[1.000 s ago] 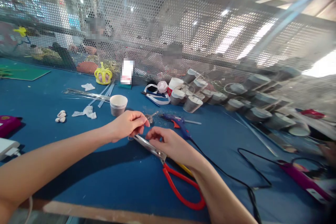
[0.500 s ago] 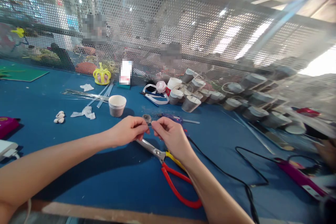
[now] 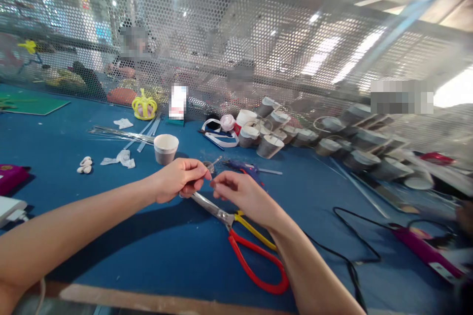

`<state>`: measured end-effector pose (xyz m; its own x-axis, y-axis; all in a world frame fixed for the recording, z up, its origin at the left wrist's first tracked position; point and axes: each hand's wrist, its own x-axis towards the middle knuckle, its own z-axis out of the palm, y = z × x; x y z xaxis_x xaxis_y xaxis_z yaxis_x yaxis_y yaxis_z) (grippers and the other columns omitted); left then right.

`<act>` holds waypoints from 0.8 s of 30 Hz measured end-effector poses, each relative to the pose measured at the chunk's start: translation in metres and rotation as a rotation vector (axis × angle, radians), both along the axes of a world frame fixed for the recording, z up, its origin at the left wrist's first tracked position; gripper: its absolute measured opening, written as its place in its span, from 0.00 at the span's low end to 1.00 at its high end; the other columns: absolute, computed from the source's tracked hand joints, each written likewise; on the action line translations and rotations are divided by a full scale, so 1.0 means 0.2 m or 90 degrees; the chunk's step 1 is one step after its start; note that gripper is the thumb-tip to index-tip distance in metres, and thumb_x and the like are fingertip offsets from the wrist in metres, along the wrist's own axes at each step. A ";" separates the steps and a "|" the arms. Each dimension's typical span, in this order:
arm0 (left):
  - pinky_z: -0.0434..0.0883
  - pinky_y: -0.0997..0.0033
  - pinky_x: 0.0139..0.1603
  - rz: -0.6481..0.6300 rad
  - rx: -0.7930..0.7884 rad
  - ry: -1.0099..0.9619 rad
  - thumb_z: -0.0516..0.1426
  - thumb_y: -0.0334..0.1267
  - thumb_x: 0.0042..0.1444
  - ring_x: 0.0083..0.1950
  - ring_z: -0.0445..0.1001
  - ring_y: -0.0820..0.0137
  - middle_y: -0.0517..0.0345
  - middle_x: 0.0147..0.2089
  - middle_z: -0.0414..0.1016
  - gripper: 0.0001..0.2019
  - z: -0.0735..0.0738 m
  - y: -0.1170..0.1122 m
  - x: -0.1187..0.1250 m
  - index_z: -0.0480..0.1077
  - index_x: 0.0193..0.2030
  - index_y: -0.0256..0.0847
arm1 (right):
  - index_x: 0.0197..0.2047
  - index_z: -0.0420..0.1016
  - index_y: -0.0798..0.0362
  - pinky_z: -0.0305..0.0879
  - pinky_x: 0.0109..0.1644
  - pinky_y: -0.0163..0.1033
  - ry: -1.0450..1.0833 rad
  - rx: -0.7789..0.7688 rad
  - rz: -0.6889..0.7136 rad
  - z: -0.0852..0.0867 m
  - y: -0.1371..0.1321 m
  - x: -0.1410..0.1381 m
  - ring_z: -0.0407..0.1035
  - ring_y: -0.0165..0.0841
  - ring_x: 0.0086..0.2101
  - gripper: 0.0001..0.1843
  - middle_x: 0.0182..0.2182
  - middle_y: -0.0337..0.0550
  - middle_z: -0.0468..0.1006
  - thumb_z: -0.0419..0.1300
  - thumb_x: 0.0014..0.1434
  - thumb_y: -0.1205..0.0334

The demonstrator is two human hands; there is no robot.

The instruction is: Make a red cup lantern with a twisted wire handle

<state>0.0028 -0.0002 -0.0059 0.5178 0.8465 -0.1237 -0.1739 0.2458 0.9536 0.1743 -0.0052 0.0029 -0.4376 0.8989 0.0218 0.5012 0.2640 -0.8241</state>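
My left hand point(image 3: 185, 177) is closed in a pinch above the blue table, and what its fingertips hold is too thin to make out. Close by on the right, my right hand point(image 3: 240, 191) has thumb and forefinger drawn together near the left fingertips; anything between them is too small to name. Under both hands lie large scissors point(image 3: 223, 216) with one red and one yellow handle, their blade tips hidden by my left hand. Just beyond the fingers sits a small greyish round coil point(image 3: 209, 166). A purple glue gun point(image 3: 248, 169) with a clear glue stick lies behind my right hand.
A grey-white cup point(image 3: 166, 149) stands behind my left hand, near thin wires point(image 3: 118, 133) and crumpled white scraps point(image 3: 123, 159). Several similar cups point(image 3: 269, 146) pile up at the right. Black cables point(image 3: 354, 236) run to a purple power strip point(image 3: 424, 251). Perforated metal point(image 3: 207, 34) screens the back.
My hands have shifted slightly: the right has dropped a little and its fingers have loosened, and the left has turned and risen slightly. More of the yellow handle and the glue gun shows.
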 end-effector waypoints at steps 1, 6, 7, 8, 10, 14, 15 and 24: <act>0.45 0.81 0.14 -0.010 -0.001 -0.002 0.51 0.37 0.54 0.13 0.49 0.85 0.67 0.16 0.59 0.08 0.00 0.00 0.00 0.63 0.28 0.34 | 0.28 0.68 0.55 0.59 0.28 0.32 0.016 -0.002 -0.020 0.00 0.00 0.00 0.62 0.27 0.23 0.09 0.21 0.38 0.71 0.53 0.54 0.60; 0.45 0.81 0.15 -0.053 0.001 0.010 0.52 0.41 0.53 0.13 0.50 0.84 0.67 0.16 0.59 0.11 -0.02 -0.02 0.00 0.63 0.28 0.34 | 0.22 0.64 0.54 0.54 0.22 0.32 0.098 0.045 -0.117 0.00 0.01 0.01 0.57 0.25 0.17 0.22 0.14 0.35 0.65 0.45 0.57 0.47; 0.45 0.81 0.15 -0.063 0.007 0.021 0.52 0.42 0.53 0.14 0.49 0.84 0.67 0.16 0.59 0.12 -0.02 -0.02 0.00 0.63 0.28 0.34 | 0.22 0.63 0.53 0.54 0.22 0.32 0.102 0.055 -0.117 0.00 0.01 0.00 0.57 0.25 0.17 0.22 0.14 0.35 0.65 0.45 0.56 0.45; 0.46 0.81 0.15 -0.070 0.017 0.036 0.52 0.43 0.53 0.14 0.50 0.84 0.67 0.16 0.59 0.12 -0.03 -0.02 0.00 0.63 0.28 0.34 | 0.22 0.63 0.53 0.53 0.22 0.32 0.098 0.063 -0.115 0.00 0.01 0.00 0.56 0.25 0.17 0.22 0.15 0.35 0.64 0.45 0.56 0.45; 0.47 0.81 0.15 -0.074 0.053 0.082 0.52 0.45 0.52 0.15 0.50 0.84 0.67 0.17 0.59 0.13 -0.03 -0.03 0.01 0.63 0.28 0.34 | 0.21 0.61 0.53 0.52 0.22 0.32 0.073 0.080 -0.110 0.00 0.00 0.00 0.54 0.25 0.18 0.19 0.15 0.33 0.61 0.48 0.56 0.48; 0.50 0.80 0.17 -0.057 0.125 0.165 0.52 0.46 0.51 0.16 0.53 0.83 0.67 0.18 0.59 0.14 -0.03 -0.03 0.01 0.64 0.29 0.35 | 0.20 0.60 0.52 0.51 0.23 0.32 0.035 0.127 -0.103 -0.01 0.00 -0.01 0.53 0.25 0.19 0.16 0.16 0.33 0.61 0.51 0.56 0.54; 0.50 0.80 0.17 -0.058 0.133 0.172 0.52 0.46 0.51 0.16 0.53 0.83 0.67 0.18 0.60 0.14 -0.03 -0.03 0.01 0.64 0.29 0.35 | 0.20 0.60 0.52 0.51 0.23 0.32 0.032 0.134 -0.102 -0.01 0.00 -0.01 0.54 0.25 0.19 0.16 0.16 0.34 0.62 0.51 0.56 0.55; 0.51 0.80 0.17 -0.053 0.176 0.203 0.50 0.44 0.53 0.16 0.53 0.82 0.67 0.18 0.60 0.12 -0.03 -0.02 0.00 0.62 0.29 0.36 | 0.25 0.65 0.53 0.57 0.28 0.33 0.054 0.124 -0.060 -0.01 -0.02 0.00 0.60 0.27 0.23 0.11 0.21 0.37 0.69 0.52 0.56 0.57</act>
<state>0.0034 -0.0050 -0.0111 0.5583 0.8272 -0.0631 0.1500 -0.0258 0.9883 0.1735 -0.0085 0.0002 -0.3410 0.9107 0.2329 0.4616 0.3781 -0.8025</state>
